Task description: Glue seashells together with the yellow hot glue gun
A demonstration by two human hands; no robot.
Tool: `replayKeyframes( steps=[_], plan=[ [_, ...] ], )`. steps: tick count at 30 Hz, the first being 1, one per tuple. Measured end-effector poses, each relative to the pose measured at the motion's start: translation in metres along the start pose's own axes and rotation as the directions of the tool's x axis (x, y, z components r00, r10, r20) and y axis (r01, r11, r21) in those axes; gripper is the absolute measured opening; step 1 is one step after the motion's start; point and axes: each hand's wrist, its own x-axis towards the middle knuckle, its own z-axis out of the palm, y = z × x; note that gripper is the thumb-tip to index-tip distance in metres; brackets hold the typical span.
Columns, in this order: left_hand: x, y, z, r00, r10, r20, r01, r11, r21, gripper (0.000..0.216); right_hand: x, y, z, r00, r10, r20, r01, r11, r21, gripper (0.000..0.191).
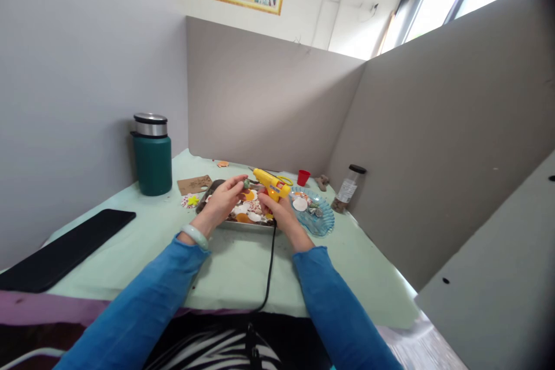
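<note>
My right hand point(277, 211) is wrapped round the grip of a yellow hot glue gun point(271, 183), whose nozzle points left. A black cord point(269, 266) runs from the gun toward me over the table edge. My left hand point(225, 199) pinches a small greenish piece point(246, 183) right at the gun's nozzle. Both hands hover over a metal tray point(243, 223) filled with several shells in white, orange and brown.
A blue glass dish point(323, 222) with shells lies right of the tray. A dark green flask point(151, 156) stands at the back left, a black pad point(65, 251) at the near left. A brown card point(195, 184), a red cup point(303, 177) and a capped bottle point(349, 188) sit near the grey partitions.
</note>
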Motion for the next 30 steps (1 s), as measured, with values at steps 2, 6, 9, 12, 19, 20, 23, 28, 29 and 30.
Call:
replayKeyframes(
  steps=[2,6,9,12,19,20,23,28,29,30],
  plan=[
    [-0.001,-0.004,0.0,0.999,-0.013,0.053,0.01,0.998,0.061,0.043,0.002,0.0,0.001,0.995,-0.016,-0.096,0.013,0.999,-0.038,0.032],
    [-0.004,-0.008,0.001,0.991,0.001,0.131,-0.027,0.98,0.197,0.047,0.004,-0.001,0.004,0.981,-0.014,-0.194,-0.002,0.997,-0.082,0.032],
    [-0.006,-0.006,0.004,0.988,0.023,0.15,-0.062,0.962,0.264,0.046,0.004,-0.001,0.005,0.983,-0.001,-0.186,-0.015,0.996,-0.085,0.034],
    [-0.007,-0.002,0.006,0.992,0.048,0.115,-0.08,0.954,0.29,0.043,0.005,-0.001,0.005,0.984,0.004,-0.176,-0.021,0.995,-0.095,0.037],
    [-0.01,0.005,0.01,0.99,0.052,0.129,-0.097,0.925,0.366,0.041,0.003,-0.005,0.006,0.99,-0.013,-0.141,-0.005,0.992,-0.127,0.041],
    [-0.01,0.005,0.01,0.99,0.056,0.13,-0.101,0.922,0.373,0.041,0.002,-0.006,0.006,0.99,-0.015,-0.14,-0.004,0.991,-0.135,0.041],
    [-0.009,0.003,0.01,0.989,0.06,0.137,-0.109,0.915,0.387,0.044,0.001,-0.009,0.007,0.989,-0.013,-0.146,-0.01,0.988,-0.154,0.042],
    [-0.008,0.0,0.009,0.992,0.041,0.117,-0.081,0.929,0.361,0.047,0.0,-0.012,0.007,0.989,-0.01,-0.149,-0.011,0.989,-0.145,0.041],
    [-0.008,0.0,0.009,0.993,0.039,0.116,-0.078,0.933,0.352,0.046,0.0,-0.011,0.007,0.989,-0.015,-0.149,-0.007,0.99,-0.141,0.04],
    [-0.008,0.0,0.009,0.992,0.036,0.119,-0.075,0.935,0.346,0.046,0.001,-0.01,0.007,0.989,-0.018,-0.147,-0.003,0.99,-0.139,0.039]
  ],
)
